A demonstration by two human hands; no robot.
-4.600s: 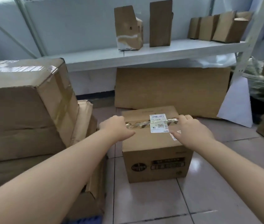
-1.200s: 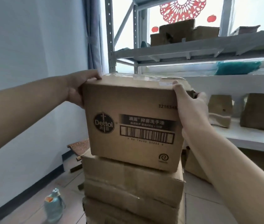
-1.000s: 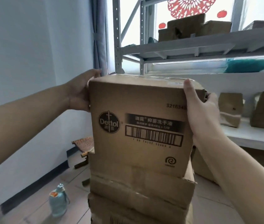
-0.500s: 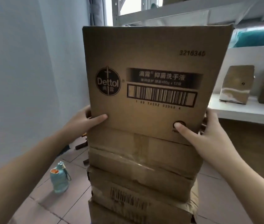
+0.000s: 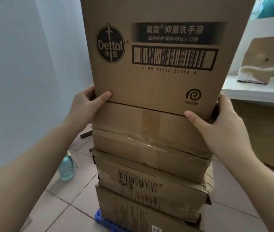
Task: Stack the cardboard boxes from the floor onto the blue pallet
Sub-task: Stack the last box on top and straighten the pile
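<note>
A brown Dettol cardboard box (image 5: pixel 158 84) sits on top of a stack of worn, taped cardboard boxes (image 5: pixel 149 158). My left hand (image 5: pixel 87 106) grips its lower left corner, thumb on the front face. My right hand (image 5: pixel 216 124) holds its lower right corner, thumb on the bottom front edge. The stack stands on the blue pallet (image 5: pixel 99 218), of which only a corner shows at the bottom. The Dettol box's top runs out of the frame.
A teal water bottle (image 5: pixel 66 168) stands on the tiled floor left of the stack, by the pale wall. At right a white shelf (image 5: pixel 250 91) carries small cardboard cartons (image 5: pixel 260 61), with a flat cardboard sheet (image 5: pixel 267 136) below it.
The Dettol box, lifted from the floor, now rests on the stack. My hands slid from its upper sides down to its bottom corners. My view has moved closer and lower.
</note>
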